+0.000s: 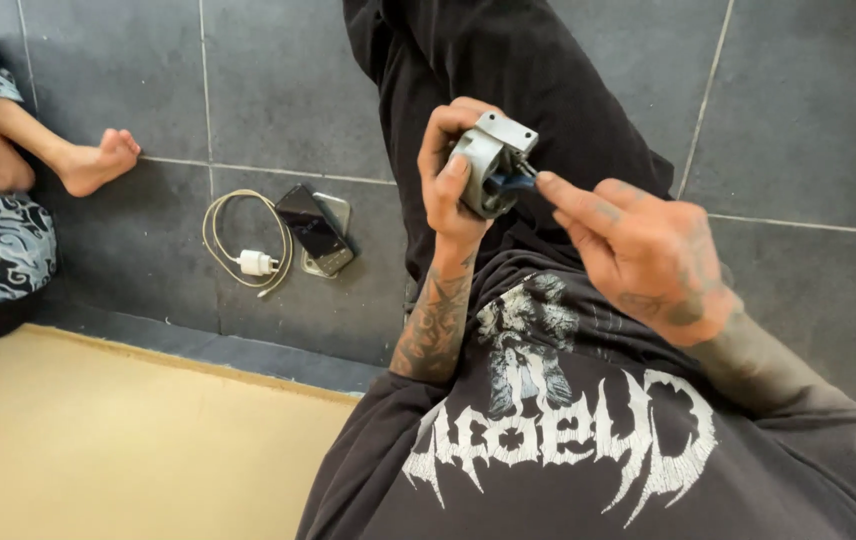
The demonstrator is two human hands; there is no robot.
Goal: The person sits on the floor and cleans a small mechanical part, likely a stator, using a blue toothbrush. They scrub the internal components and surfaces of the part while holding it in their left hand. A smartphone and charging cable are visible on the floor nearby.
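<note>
Metal part (488, 165) gripped in left hand (448, 175) above lap; right hand (648, 255) pinches small blue piece (511, 183) at its side. Best keep part steady, piece square. Phones (313, 230), charger cable (243, 245) on floor.

Grey metal part (489, 165): a rounded cast body with a flat rectangular flange on top bearing small holes. It sits raised above my lap, tilted, flange uppermost and turned toward my right. A small dark-blue tool (514, 182) pokes sideways into its right face, roughly level.
</note>
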